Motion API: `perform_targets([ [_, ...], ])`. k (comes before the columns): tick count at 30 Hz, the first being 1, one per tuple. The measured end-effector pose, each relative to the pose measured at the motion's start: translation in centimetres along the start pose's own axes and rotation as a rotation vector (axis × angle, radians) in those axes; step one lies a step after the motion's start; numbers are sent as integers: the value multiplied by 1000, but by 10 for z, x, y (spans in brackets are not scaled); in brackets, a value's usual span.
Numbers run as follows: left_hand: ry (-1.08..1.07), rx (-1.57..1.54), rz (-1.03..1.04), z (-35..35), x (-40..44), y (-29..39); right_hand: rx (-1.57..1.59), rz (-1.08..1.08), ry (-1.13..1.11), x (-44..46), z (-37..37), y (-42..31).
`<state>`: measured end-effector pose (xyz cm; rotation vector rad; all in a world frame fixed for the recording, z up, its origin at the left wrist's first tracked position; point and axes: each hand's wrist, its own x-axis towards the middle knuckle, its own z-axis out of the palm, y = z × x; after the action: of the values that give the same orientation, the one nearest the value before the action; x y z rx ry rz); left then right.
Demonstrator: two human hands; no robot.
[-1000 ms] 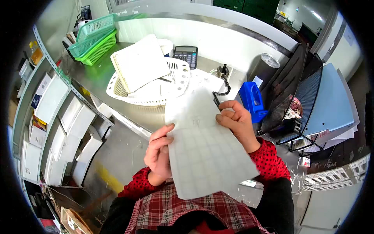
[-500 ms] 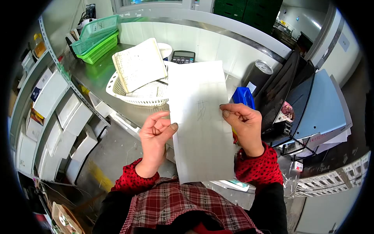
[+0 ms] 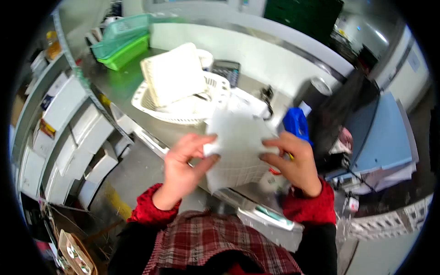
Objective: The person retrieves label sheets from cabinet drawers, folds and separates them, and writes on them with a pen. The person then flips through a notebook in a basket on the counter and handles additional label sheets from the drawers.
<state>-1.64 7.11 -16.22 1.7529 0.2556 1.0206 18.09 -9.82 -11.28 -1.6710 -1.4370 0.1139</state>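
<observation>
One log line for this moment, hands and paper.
left hand: paper, left edge; right hand: paper, right edge; paper: between hands; white basket: on counter

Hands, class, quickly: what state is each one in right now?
Left hand: closed, holding the paper at its left edge.
Right hand: closed, holding the paper's right edge.

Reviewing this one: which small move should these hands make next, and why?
Probably a slight tilt of the sheet of paper for easier reading. The left hand and right hand hold it by opposite side edges, so both can turn it together. Faint grid lines show on its near half, while the blurred, pale far half shows nothing readable.
</observation>
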Motion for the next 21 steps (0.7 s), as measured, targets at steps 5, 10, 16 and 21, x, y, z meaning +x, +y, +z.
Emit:
perform_targets([
  [5, -52, 414, 254, -14, 4, 12, -103, -166, 58, 2, 2, -4],
  [10, -153, 595, 507, -26, 13, 26, -428, -397, -18, 4, 8, -23],
  [16, -296, 616, 709, -11, 14, 16, -402, -550, -76, 8, 33, -26],
  [21, -250, 565, 890, -49, 35, 21, -369, -493, 18, 7, 5, -25],
])
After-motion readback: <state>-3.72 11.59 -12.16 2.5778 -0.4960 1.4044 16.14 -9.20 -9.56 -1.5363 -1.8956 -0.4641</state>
